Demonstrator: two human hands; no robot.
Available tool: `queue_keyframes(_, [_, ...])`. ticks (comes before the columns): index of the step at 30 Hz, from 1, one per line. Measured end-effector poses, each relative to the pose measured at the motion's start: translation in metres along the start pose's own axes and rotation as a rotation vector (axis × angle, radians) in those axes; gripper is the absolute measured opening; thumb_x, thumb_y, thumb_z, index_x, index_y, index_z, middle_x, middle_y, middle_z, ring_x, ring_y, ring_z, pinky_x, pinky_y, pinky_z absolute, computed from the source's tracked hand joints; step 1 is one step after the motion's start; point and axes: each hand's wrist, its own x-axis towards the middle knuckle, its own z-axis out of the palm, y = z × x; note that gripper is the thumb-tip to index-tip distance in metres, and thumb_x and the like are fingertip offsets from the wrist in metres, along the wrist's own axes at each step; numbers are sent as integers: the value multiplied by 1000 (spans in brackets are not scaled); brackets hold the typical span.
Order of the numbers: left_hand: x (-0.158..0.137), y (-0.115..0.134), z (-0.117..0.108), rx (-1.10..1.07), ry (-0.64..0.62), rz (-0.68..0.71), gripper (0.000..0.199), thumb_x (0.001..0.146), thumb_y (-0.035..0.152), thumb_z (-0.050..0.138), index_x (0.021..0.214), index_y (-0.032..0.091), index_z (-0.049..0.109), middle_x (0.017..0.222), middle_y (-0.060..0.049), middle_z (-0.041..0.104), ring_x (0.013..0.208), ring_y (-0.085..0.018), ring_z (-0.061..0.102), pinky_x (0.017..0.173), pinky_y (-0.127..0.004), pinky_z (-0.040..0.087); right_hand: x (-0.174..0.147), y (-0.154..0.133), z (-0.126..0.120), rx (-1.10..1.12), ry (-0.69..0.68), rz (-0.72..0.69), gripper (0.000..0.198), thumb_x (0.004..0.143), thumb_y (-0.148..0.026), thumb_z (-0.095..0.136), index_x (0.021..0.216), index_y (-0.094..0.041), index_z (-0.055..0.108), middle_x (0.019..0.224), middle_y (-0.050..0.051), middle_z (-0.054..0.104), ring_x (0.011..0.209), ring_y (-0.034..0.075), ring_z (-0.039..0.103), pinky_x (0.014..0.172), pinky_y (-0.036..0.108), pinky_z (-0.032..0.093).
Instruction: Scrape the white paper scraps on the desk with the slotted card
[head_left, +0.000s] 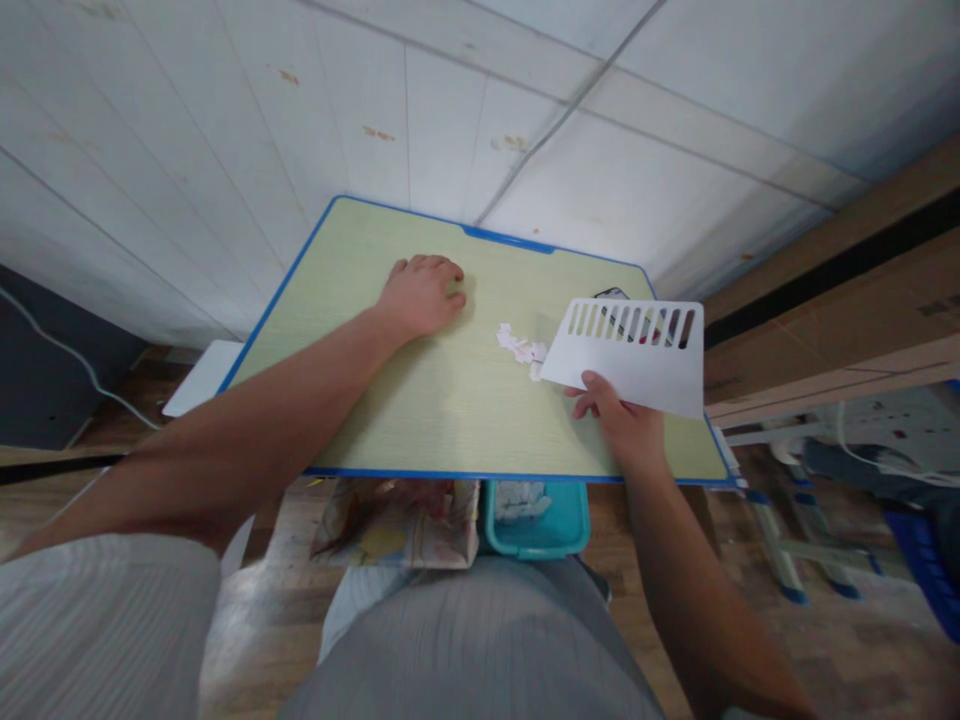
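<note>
My right hand (616, 418) pinches the lower edge of a white sheet (622, 365), thumb on top, and holds it over the right side of the desk. A row of slanted slots is cut along the sheet's far edge. My left hand (424, 295) rests palm down on the yellow-green desktop (375, 400), fingers loosely bent and thumb apart, with nothing seen in it. Between my hands lies a small string of white paper scraps (521, 348) with pinkish marks. Partly covered by the sheet is a dark-edged, phone-like object (612, 294).
Blue edging (510, 240) runs round the desktop, which stands against a white panelled wall (442, 120). A turquoise bin (566, 520) with whitish contents and a patterned bag (442, 530) sit below the front edge. Cardboard boxes (840, 300) crowd the right side.
</note>
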Motion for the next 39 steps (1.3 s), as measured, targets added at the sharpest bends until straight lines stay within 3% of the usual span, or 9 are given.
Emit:
queue_keyframes(3, [0,0,0,-3,-2,-2,48,107,38,59,148,24,81,166,-16,74,159,-44,62,136,-64,44,-1,-2,0,-15,-5,6,46,97,-53,77,59,-29,69,67,6,80,73,28,77,100,52,65])
queue_keyframes(8, [1,-1,1,-16,11,2,46,106,38,62,147,31,82,163,-11,76,157,-43,62,136,-65,44,-7,-16,-9,67,-39,23,36,88,-40,78,55,-29,69,58,4,71,56,23,64,67,42,61])
queue_keyframes(11, [1,-1,2,-16,10,1,46,107,39,62,148,31,81,164,-11,75,157,-43,62,136,-65,43,-9,-20,-10,125,-13,35,33,87,-42,79,59,-28,71,58,4,70,53,23,62,59,41,56])
queue_keyframes(17, [3,-5,3,-10,22,7,44,107,38,63,146,29,82,161,-13,76,155,-42,62,134,-63,45,-14,-9,-10,78,1,24,34,93,-46,80,66,-27,73,64,4,75,57,23,67,70,43,62])
queue_keyframes(21, [0,6,-5,-71,96,229,40,101,34,69,135,26,87,149,-13,79,144,-40,68,129,-60,48,-17,3,-12,3,31,-11,39,97,-44,79,62,-27,72,65,4,77,63,24,72,91,45,64])
queue_keyframes(24, [-13,32,-16,-169,-48,524,27,101,31,70,113,27,94,120,-9,83,123,-32,74,114,-46,56,-18,9,-12,8,39,-5,38,99,-44,78,64,-28,74,66,4,78,64,24,73,95,47,64])
queue_keyframes(28, [-38,69,-26,-210,-324,775,30,102,26,74,119,36,97,107,-5,82,112,-27,75,102,-38,54,-19,9,-11,3,25,1,38,101,-44,78,66,-28,74,67,3,79,63,24,72,95,48,65])
queue_keyframes(33, [-58,87,-27,-131,-410,840,30,102,36,83,128,43,97,111,-5,83,112,-28,75,98,-40,49,-18,8,-12,-47,23,-25,39,102,-43,75,65,-28,73,68,4,80,66,25,74,97,47,64])
queue_keyframes(39, [-53,82,-26,-126,-419,810,21,104,37,81,115,40,98,108,-4,85,114,-28,75,98,-40,48,-20,0,-31,-59,41,-8,33,96,-38,77,65,-29,70,63,2,74,58,23,67,75,41,62])
